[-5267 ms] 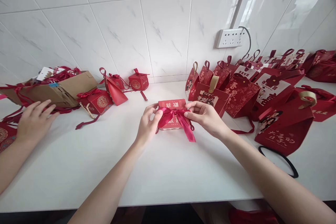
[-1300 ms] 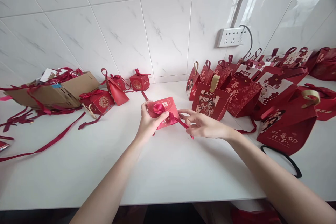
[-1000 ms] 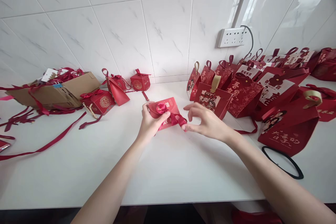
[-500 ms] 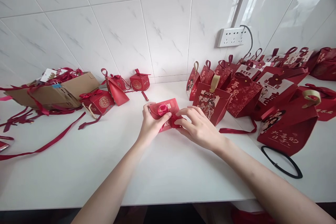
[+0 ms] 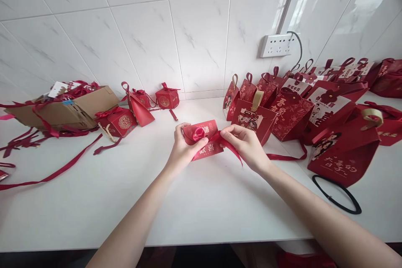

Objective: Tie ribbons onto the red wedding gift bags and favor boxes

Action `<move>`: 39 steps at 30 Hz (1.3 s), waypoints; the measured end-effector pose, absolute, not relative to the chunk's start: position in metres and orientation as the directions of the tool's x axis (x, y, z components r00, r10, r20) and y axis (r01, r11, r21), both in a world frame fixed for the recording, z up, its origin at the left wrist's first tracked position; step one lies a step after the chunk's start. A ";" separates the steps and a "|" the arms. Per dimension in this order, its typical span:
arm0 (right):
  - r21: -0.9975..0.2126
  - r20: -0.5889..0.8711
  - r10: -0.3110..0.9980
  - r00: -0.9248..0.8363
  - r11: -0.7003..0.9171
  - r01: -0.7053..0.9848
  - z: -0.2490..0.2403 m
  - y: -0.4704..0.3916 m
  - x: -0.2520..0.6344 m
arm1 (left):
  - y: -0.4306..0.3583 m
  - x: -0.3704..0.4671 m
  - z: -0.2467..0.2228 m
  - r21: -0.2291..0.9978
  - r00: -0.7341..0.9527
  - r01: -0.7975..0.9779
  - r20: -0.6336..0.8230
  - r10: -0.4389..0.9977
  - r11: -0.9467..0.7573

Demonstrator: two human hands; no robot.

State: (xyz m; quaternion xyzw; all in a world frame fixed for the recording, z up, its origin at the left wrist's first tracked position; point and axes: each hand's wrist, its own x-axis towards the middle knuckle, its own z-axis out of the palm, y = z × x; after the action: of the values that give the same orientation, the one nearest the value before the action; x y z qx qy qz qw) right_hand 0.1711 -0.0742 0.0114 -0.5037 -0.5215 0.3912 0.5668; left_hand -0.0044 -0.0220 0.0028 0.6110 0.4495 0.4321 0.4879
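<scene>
A small red gift box [image 5: 212, 149] with pale printed characters is held above the white table, in front of me. My left hand [image 5: 185, 144] is closed around its left side, thumb pressed on the front near a loop of red ribbon. The red ribbon [image 5: 231, 149] runs across the box to the right. My right hand [image 5: 243, 142] pinches it between thumb and fingertips at the box's right edge, and a loose tail hangs below. Right behind that hand stands a red gift bag [image 5: 265, 127] with a gold loop handle.
Several red gift bags [image 5: 289, 113] crowd the right side. A black elastic loop [image 5: 337, 194] lies near the front right. At left are a cardboard box [image 5: 56, 115] full of ribbons, a red hexagonal box [image 5: 124, 121] and a long loose ribbon [image 5: 63, 171].
My right hand has moved slightly right and now pinches the ribbon, drawing it out to the right. The small box has shifted a little right, uncovering more printed characters.
</scene>
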 end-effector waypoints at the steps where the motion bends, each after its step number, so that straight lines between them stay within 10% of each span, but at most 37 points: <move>1: -0.983 0.177 0.974 0.144 0.170 0.065 0.011 -0.073 0.172 | -0.022 -0.005 0.003 0.984 0.237 0.129 0.089 0.968 -0.122; 6: -0.929 0.333 0.939 0.087 0.311 0.200 0.008 -0.072 0.176 | -0.022 -0.006 0.004 0.976 0.282 0.138 0.124 0.952 -0.167; 13: -0.404 0.645 0.702 -0.301 0.648 0.645 0.007 -0.078 0.183 | -0.021 -0.004 0.002 0.967 0.241 0.148 0.167 0.956 -0.206; 28: -0.903 0.058 0.996 -0.069 0.082 0.421 0.030 -0.080 0.189 | -0.021 -0.001 -0.001 0.945 0.167 0.233 0.196 0.966 -0.232; 39: -0.594 0.250 0.965 -0.085 0.222 0.773 0.019 -0.075 0.197 | -0.019 -0.003 0.003 0.966 0.167 0.174 0.162 0.972 -0.191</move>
State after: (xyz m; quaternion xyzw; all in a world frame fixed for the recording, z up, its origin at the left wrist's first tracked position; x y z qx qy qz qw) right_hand 0.1973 -0.0752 0.0190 -0.6037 -0.7196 0.1567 0.3052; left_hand -0.0028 -0.0187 0.0029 0.6244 0.4590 0.4535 0.4401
